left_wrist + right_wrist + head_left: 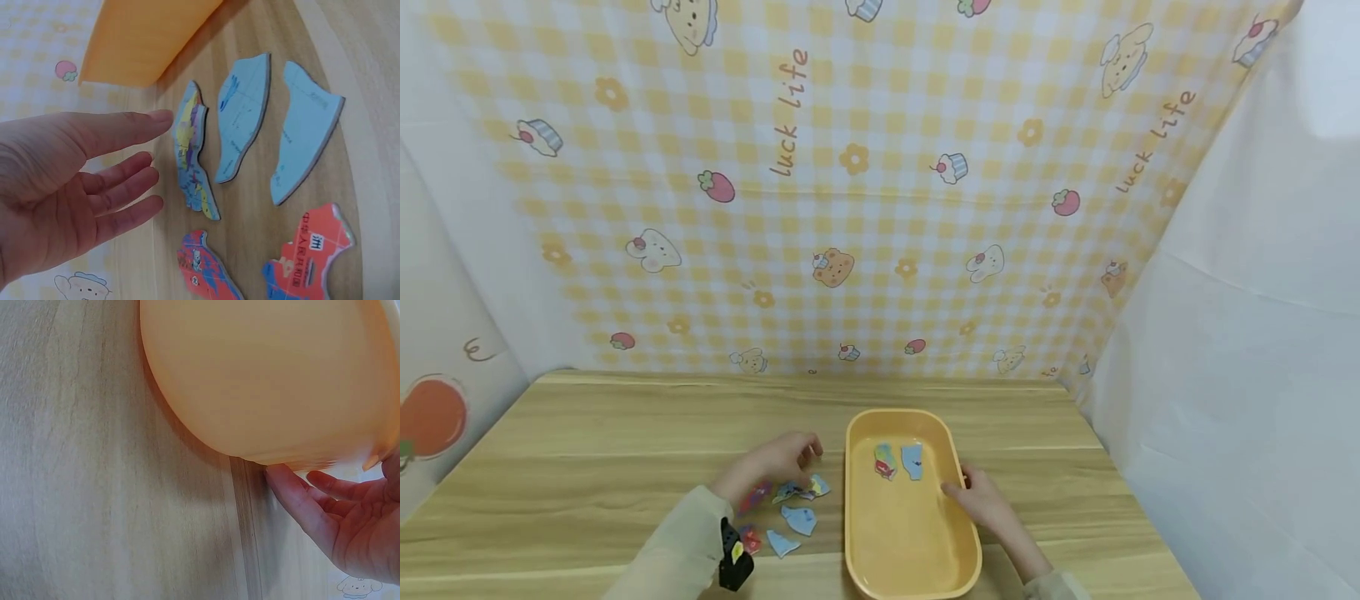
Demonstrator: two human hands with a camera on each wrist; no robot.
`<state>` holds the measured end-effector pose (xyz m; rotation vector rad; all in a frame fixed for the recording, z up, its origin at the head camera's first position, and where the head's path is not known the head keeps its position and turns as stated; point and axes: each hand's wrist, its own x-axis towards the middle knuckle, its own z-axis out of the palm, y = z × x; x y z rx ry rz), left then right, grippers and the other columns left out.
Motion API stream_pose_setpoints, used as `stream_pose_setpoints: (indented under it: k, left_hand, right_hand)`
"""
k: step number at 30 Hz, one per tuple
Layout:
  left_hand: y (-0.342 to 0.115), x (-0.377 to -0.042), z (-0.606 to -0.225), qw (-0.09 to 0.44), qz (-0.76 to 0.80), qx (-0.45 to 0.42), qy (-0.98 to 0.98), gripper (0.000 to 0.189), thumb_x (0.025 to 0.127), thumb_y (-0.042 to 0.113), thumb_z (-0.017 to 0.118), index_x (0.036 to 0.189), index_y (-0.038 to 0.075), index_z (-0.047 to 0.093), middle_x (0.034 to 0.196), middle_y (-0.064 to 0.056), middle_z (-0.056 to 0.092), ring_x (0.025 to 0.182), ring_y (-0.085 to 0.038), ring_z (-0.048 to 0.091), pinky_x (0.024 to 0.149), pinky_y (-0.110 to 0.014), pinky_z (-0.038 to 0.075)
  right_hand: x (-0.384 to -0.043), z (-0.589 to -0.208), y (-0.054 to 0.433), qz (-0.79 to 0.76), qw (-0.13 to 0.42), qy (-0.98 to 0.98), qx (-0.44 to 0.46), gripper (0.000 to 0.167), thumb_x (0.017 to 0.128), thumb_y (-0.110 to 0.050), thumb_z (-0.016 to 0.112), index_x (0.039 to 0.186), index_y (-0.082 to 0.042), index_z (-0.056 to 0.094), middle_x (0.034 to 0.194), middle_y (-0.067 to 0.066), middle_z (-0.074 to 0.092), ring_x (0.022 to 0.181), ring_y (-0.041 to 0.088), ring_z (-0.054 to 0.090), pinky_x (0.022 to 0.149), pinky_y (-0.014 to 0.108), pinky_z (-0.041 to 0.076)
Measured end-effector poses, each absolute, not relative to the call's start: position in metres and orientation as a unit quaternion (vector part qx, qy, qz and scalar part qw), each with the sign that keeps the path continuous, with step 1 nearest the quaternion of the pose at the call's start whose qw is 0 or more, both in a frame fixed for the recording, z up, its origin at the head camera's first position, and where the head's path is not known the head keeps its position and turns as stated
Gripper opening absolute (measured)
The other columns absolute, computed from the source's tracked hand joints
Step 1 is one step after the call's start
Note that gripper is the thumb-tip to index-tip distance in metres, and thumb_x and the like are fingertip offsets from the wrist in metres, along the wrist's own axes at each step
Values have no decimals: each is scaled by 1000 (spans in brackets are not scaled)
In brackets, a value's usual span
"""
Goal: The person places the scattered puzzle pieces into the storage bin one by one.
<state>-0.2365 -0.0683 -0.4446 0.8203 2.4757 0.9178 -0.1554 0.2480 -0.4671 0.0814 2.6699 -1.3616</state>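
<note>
My left hand (778, 458) hovers over a small group of flat puzzle pieces, its fingers loosely bent and holding nothing. In the left wrist view, the thumb tip is right by a yellow-and-blue piece (187, 147). Beside that lie a blue piece (245, 115) and a paler blue piece (306, 134). Lower down are a red piece with Chinese characters (312, 253) and a red-and-blue piece (209, 269). My right hand (988, 502) grips the right rim of a yellow tray (910, 546), thumb over the inside. A green-and-red piece (885, 461) and a blue piece (912, 461) lie inside.
The tray stands on a wood-grain table (647, 450), right of the loose pieces. A checked cloth (880, 217) hangs behind the table, and a white curtain (1240, 317) borders the right side. A black wrist strap (735, 558) sits over the left sleeve.
</note>
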Motion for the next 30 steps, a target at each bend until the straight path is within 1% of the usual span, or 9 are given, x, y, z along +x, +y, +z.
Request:
stream_pose_setpoints:
  k: [4,7,14,21,30]
  left_hand:
    - [-63,-234,-449,198,311,287,884,42,61,-1,77,97,-1,56,92,-14,54,86,-27,52,77,-40,47]
    - [-60,-232,-451,204,310,269,889,41,60,-4,78,94,1,56,90,-11,51,85,-24,50,77,-39,46]
    - [-54,-231,-451,195,272,269,903,34,60,-5,79,81,4,54,81,-6,45,75,-17,39,66,-30,37]
    - [-50,-232,-448,196,236,266,914,31,62,-2,79,76,5,54,78,-3,44,72,-16,39,63,-27,35]
    - [-46,-232,-445,199,227,278,912,34,57,-8,79,73,4,51,71,-2,46,67,-14,40,58,-25,35]
  right_hand:
    - [-156,-467,248,-453,75,888,24,45,87,-13,55,117,18,45,88,19,64,71,20,64,60,33,55]
    - [-156,-467,248,-456,78,886,21,45,87,-13,55,119,18,44,88,19,64,71,20,64,60,33,55]
    - [-155,-466,247,-456,76,886,26,47,87,-15,55,120,16,45,89,19,64,72,20,63,60,33,55]
    - [-154,-466,247,-452,68,889,33,45,86,-14,56,119,16,46,90,20,63,72,20,64,61,34,55]
    - [-154,-466,246,-445,60,893,30,43,85,-13,57,116,16,48,88,19,64,71,20,63,60,33,54]
